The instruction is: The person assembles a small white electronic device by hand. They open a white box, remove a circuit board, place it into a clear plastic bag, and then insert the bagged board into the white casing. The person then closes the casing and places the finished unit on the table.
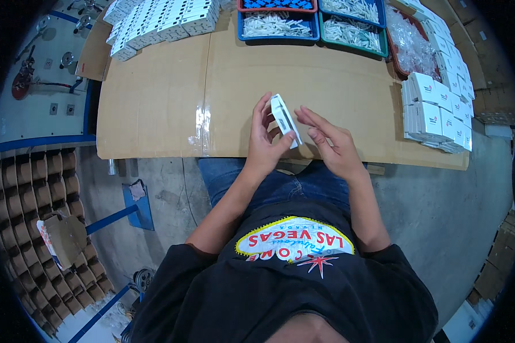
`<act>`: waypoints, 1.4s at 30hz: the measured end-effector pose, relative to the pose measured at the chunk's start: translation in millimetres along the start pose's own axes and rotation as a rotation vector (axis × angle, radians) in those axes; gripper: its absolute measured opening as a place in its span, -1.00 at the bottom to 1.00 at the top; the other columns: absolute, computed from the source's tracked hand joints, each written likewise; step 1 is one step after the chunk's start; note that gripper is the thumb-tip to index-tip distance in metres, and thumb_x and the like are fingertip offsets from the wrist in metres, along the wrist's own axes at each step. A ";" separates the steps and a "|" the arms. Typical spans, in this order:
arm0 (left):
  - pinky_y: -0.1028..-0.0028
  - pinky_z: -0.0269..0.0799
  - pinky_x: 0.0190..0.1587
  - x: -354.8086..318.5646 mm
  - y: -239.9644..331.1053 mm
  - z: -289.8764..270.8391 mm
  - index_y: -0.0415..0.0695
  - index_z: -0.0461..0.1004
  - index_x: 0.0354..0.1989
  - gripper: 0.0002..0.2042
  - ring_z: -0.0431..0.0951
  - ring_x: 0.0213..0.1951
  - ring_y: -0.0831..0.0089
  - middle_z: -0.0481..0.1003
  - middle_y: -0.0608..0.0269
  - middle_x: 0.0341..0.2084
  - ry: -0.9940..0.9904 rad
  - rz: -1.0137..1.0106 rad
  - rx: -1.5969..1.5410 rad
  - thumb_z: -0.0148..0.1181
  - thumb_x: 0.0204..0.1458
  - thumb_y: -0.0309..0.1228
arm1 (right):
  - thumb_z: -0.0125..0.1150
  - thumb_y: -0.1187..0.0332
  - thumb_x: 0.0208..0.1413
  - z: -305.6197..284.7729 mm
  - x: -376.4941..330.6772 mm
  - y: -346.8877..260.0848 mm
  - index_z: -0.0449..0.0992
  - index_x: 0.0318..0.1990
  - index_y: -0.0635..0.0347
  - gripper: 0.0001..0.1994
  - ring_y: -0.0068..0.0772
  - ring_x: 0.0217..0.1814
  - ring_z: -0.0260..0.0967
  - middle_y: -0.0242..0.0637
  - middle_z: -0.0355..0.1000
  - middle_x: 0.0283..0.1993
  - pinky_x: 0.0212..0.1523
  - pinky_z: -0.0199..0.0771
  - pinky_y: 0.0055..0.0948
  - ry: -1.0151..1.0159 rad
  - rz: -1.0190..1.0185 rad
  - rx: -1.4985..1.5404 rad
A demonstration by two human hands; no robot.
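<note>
- Nearest us, the cardboard tabletop ends at its front edge, just over our lap at 6 o'clock from the held box.
- Our left hand, at 8 o'clock, grips that small white box between thumb and fingers, tilted, above the tabletop near its front edge.
- Our right hand, at 4 o'clock, is open and holds nothing; its fingers point toward the box, apart from it.
- We judge the step in hand to be handling this one box; the next move seems to call for a steady left grip while the right fingers approach its near side.
- Beyond, cardboard spreads from 9 to 12 o'clock, giving us broad room.
- At 3 o'clock, stacked white boxes limit a rightward sweep.
- Farthest, the blue bin at 12, green bin at 1, and white box rows at 10 bound our reach.
</note>
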State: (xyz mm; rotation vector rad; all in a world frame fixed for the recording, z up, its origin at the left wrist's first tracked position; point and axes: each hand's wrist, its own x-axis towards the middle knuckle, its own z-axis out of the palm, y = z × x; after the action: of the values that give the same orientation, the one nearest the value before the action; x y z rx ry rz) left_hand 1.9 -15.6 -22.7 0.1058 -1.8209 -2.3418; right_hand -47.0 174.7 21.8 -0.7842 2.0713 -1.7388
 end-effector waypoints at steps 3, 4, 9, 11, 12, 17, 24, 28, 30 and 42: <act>0.32 0.49 0.13 1.5 -10.5 -8.3 -0.08 0.10 0.44 -0.32 0.46 0.14 0.36 0.35 0.10 0.18 0.063 -0.187 -0.139 0.27 0.17 -0.41 | 0.37 0.42 0.16 1.9 2.3 -7.5 0.33 0.41 0.18 -0.36 -0.13 0.47 0.30 -0.07 0.34 0.44 0.41 0.30 -0.23 0.006 -0.022 -0.091; 0.37 0.53 0.03 -0.5 -0.1 -3.2 -0.08 0.16 0.40 -0.47 0.53 0.03 0.37 0.42 0.11 0.10 0.078 -0.304 -0.212 0.09 0.31 -0.21 | 0.43 0.39 0.11 2.7 2.7 -9.0 0.35 0.40 0.18 -0.33 -0.10 0.48 0.29 -0.07 0.33 0.44 0.42 0.29 -0.24 0.014 -0.045 -0.147; 0.35 0.55 -0.03 -1.7 10.9 2.6 -0.10 0.20 0.38 -0.38 0.55 0.02 0.35 0.45 0.11 0.07 0.017 -0.516 -0.342 -0.15 0.37 0.13 | 0.47 0.37 0.06 6.8 5.7 8.4 0.37 0.39 0.16 -0.31 -0.12 0.50 0.25 -0.07 0.31 0.46 0.44 0.26 -0.20 0.024 -0.090 -0.198; 0.37 0.53 0.00 -3.2 14.8 0.7 -0.10 0.20 0.38 -0.36 0.55 0.03 0.37 0.46 0.12 0.08 -0.109 -0.576 -0.439 -0.15 0.38 0.17 | 0.46 0.35 0.08 8.4 5.2 12.3 0.41 0.36 0.17 -0.34 -0.08 0.48 0.28 -0.03 0.33 0.43 0.44 0.26 -0.21 0.049 -0.031 -0.121; 0.37 0.52 0.03 -3.4 10.4 2.1 -0.11 0.20 0.38 -0.35 0.55 0.04 0.38 0.46 0.12 0.09 -0.117 -0.511 -0.334 -0.16 0.38 0.18 | 0.45 0.34 0.10 9.3 4.6 14.3 0.42 0.35 0.17 -0.36 -0.07 0.47 0.29 -0.02 0.35 0.41 0.44 0.26 -0.21 0.058 0.015 -0.070; 0.39 0.44 0.14 -3.6 -9.2 1.1 -0.10 0.19 0.39 -0.39 0.52 0.07 0.42 0.46 0.19 0.12 -0.129 -0.440 -0.065 -0.15 0.40 0.13 | 0.41 0.27 0.16 11.0 5.0 15.5 0.43 0.32 0.23 -0.41 -0.03 0.46 0.30 0.04 0.35 0.39 0.43 0.27 -0.19 0.049 0.124 -0.010; 0.48 0.48 -0.03 -4.1 0.9 15.6 -0.16 0.26 0.34 -0.43 0.52 -0.09 0.54 0.50 0.27 -0.08 0.046 -0.486 -0.136 -0.14 0.42 0.07 | 0.37 0.20 0.20 22.6 4.0 28.0 0.32 0.38 0.33 -0.34 0.05 0.49 0.24 0.12 0.26 0.45 0.45 0.23 -0.17 0.046 -0.018 -0.201; 0.52 0.46 -0.14 -5.0 3.8 19.1 -0.18 0.30 0.29 -0.44 0.47 -0.22 0.60 0.47 0.32 -0.20 0.053 -0.486 -0.084 -0.15 0.42 0.07 | 0.23 0.20 0.31 30.5 3.5 32.4 0.29 0.38 0.39 -0.40 0.12 0.48 0.24 0.17 0.26 0.43 0.44 0.24 -0.17 0.082 -0.151 -0.384; 0.53 0.45 -0.16 -4.5 1.9 20.7 -0.20 0.34 0.25 -0.45 0.46 -0.23 0.61 0.46 0.33 -0.22 0.071 -0.486 -0.128 -0.15 0.42 0.06 | 0.13 0.20 0.37 35.1 4.2 37.9 0.29 0.38 0.41 -0.44 0.15 0.44 0.28 0.19 0.28 0.41 0.40 0.29 -0.17 0.101 -0.186 -0.379; 0.49 0.45 0.00 -8.7 -17.4 20.3 -0.20 0.33 0.26 -0.56 0.49 -0.09 0.59 0.50 0.30 -0.07 0.085 -0.365 -0.198 -0.11 0.45 -0.11 | -0.06 0.22 0.48 38.1 4.0 37.7 0.32 0.38 0.38 -0.52 0.08 0.30 0.45 0.15 0.41 0.31 0.25 0.47 -0.21 0.187 -0.168 -0.212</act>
State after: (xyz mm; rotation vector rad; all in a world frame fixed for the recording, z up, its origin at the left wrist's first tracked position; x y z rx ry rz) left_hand 5.6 9.5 -34.8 0.5440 -1.6320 -2.6969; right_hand -36.0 146.0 -22.3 -0.9111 2.4071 -1.7569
